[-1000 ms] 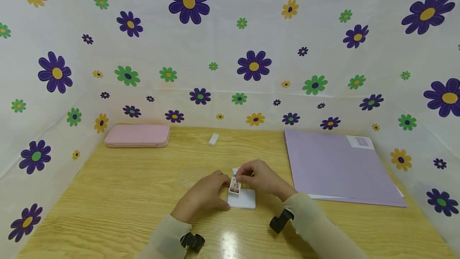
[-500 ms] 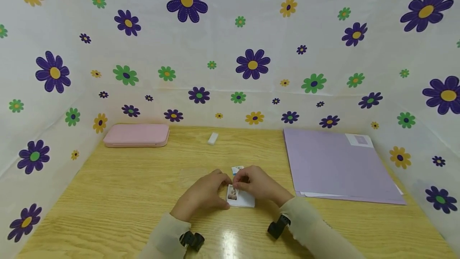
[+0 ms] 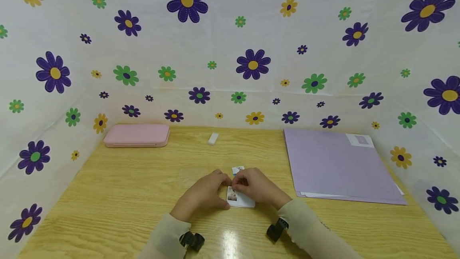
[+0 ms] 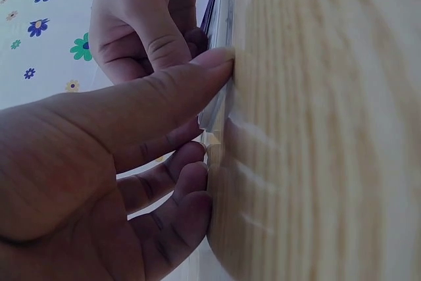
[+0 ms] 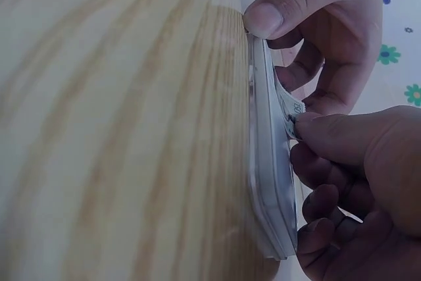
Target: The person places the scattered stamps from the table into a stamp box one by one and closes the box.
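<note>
A small flat white case [image 3: 246,201] lies on the wooden table in front of the person. On its left part sits a small white-bordered picture stamp [image 3: 231,194]. My left hand [image 3: 204,192] holds the case along its left side, thumb at the near corner and fingers at the far one. My right hand [image 3: 259,187] pinches the stamp's far right corner between thumb and forefinger. From the right wrist view, the stamp [image 5: 289,111] has one edge bent up off the case [image 5: 264,156]. Another small printed piece [image 3: 237,170] lies just beyond, partly hidden by the right hand.
A faint clear sheet [image 3: 188,176] lies left of the case. At the back stand a pink box [image 3: 137,136] and a small white block [image 3: 213,138]. A large lilac folder [image 3: 334,167] with white paper under it covers the right side. Flowered cloth [image 3: 215,43] encloses the table.
The right hand has lowered the stamp toward the person and down onto the left part of the white case. The left hand has stayed in place.
</note>
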`<state>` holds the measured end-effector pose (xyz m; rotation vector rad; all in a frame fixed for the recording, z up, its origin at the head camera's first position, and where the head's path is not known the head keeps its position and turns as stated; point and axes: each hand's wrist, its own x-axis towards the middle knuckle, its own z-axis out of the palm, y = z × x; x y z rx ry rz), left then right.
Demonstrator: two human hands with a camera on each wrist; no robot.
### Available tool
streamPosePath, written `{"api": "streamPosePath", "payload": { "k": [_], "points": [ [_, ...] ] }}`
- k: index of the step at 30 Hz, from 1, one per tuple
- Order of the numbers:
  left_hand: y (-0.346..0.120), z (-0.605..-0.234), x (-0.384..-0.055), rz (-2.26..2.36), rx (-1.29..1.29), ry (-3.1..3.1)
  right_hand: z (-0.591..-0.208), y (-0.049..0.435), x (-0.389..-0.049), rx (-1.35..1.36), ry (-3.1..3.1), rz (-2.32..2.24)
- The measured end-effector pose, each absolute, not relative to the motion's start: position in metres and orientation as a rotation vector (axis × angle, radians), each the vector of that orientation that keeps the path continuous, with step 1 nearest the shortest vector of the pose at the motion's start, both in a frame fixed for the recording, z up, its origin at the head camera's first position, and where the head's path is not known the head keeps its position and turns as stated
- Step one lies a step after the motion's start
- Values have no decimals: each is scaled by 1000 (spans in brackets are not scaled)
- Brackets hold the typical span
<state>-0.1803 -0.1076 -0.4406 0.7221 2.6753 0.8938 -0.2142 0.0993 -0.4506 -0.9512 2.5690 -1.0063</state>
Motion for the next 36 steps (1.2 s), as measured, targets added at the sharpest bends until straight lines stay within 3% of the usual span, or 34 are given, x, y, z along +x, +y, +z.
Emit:
{"api": "streamPosePath", "payload": {
  "k": [36],
  "points": [
    [-108, -440, -180, 917, 720, 2665, -450, 96, -210, -988, 2578, -988]
  ]
}}
